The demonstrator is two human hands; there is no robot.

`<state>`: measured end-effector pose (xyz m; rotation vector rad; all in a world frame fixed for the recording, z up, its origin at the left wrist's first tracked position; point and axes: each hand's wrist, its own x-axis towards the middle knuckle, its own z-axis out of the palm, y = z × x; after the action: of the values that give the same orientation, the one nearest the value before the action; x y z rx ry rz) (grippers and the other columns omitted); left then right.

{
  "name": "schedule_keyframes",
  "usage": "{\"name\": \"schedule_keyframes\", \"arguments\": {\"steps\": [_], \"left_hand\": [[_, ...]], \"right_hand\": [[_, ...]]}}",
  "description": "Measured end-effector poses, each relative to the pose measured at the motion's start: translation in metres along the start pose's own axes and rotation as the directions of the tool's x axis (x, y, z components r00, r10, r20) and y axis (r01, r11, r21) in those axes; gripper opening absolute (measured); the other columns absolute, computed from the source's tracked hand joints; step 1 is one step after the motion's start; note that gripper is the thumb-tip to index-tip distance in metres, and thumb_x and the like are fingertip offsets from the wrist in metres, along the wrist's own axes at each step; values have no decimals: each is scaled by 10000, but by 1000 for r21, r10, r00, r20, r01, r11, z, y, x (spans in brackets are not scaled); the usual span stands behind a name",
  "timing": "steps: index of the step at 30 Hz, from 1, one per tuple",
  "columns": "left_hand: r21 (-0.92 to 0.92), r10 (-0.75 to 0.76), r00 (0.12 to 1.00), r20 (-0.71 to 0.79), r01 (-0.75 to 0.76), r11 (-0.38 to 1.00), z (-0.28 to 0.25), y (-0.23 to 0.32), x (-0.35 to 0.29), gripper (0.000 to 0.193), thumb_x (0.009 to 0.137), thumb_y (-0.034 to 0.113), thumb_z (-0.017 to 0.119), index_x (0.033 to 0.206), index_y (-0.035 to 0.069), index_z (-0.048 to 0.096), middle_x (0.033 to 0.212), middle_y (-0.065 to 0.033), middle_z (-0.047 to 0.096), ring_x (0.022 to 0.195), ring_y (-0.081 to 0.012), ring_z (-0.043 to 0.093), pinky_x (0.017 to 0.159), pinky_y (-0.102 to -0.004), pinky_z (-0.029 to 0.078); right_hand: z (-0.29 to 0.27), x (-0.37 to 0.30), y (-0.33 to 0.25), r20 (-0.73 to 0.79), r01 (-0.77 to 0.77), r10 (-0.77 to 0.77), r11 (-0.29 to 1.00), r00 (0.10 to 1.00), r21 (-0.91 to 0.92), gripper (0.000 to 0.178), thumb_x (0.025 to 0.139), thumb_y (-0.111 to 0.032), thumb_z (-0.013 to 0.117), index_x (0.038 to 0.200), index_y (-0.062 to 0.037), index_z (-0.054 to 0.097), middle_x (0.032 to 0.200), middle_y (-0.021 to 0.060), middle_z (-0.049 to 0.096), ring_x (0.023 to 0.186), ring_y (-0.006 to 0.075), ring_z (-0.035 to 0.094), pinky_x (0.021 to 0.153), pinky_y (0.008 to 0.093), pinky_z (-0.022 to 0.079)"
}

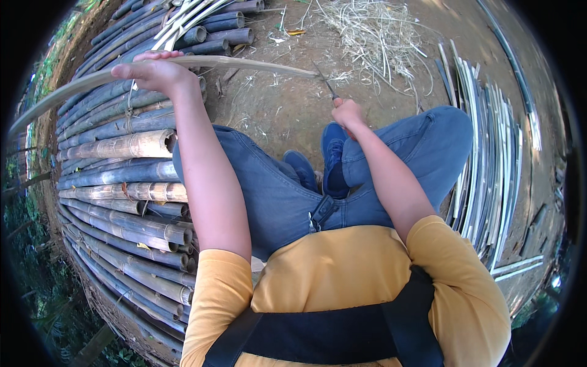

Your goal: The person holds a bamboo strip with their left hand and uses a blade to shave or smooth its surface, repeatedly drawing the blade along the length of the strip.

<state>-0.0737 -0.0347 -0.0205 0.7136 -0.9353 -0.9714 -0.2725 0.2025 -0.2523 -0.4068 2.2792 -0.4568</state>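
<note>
Stretched out to the far left, my left hand (160, 72) is closed around a long, pale bamboo strip (244, 63). The strip bows past the hand toward the left rim and also runs right, above my knees. My right hand (348, 115) grips the handle of a knife (331, 88), whose narrow dark blade points up and away from me. The strip's right end meets the blade, or lies very close to it; I cannot tell whether the edge is in the bamboo.
Bamboo poles (122, 172) lie stacked along my left, with pale split strips (183, 24) on top. A heap of thin shavings (373, 37) covers the dirt ground ahead. Split bamboo slats (489, 159) lie in a bundle to my right, beyond my bent knee.
</note>
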Motion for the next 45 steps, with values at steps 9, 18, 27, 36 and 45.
{"name": "schedule_keyframes", "arguments": {"steps": [9, 18, 27, 36, 45], "left_hand": [[-15, -48, 989, 137, 50, 999, -5, -11, 10, 523, 1042, 471, 236, 1292, 37, 387, 1010, -141, 545, 902, -271, 585, 851, -423, 500], [31, 29, 971, 235, -37, 999, -3, -11, 7, 423, 1066, 434, 288, 1303, 94, 370, 966, -94, 506, 875, -247, 589, 797, -440, 540], [-51, 53, 970, 239, -42, 998, -4, -13, 8, 351, 1017, 362, 497, 1134, 88, 313, 942, -132, 550, 764, -257, 621, 730, -424, 572], [34, 109, 964, 244, -121, 992, 2, -5, 3, 337, 1034, 340, 478, 1061, 37, 332, 786, -116, 572, 649, -227, 643, 639, -374, 581], [-43, 94, 976, 196, -87, 995, 7, -9, 1, 280, 1049, 312, 456, 1102, 61, 345, 729, -58, 481, 616, -174, 552, 598, -343, 552]], "right_hand": [[21, 29, 18, -119, -7, 60, 915, 991, 403, 299, 873, -242, 597, 865, 49, 664, 717, 184, 680, 565, 284, 675, 537, 403, 517], [25, 22, 12, -190, 100, -24, 911, 981, 400, 120, 806, -104, 558, 824, -6, 625, 696, 136, 636, 479, 222, 603, 450, 381, 466], [20, -40, -27, -273, 499, -442, 844, 854, 196, 159, 778, -160, 624, 790, -16, 557, 753, 235, 633, 770, 410, 640, 703, 478, 480], [18, -52, -39, -190, 555, -522, 785, 832, 274, 180, 761, -132, 665, 856, -22, 558, 740, 185, 633, 728, 367, 646, 671, 430, 490], [3, -82, -58, -218, 660, -625, 685, 750, 308, 232, 754, -142, 678, 907, -16, 557, 711, 185, 599, 680, 348, 618, 636, 423, 464]]}}
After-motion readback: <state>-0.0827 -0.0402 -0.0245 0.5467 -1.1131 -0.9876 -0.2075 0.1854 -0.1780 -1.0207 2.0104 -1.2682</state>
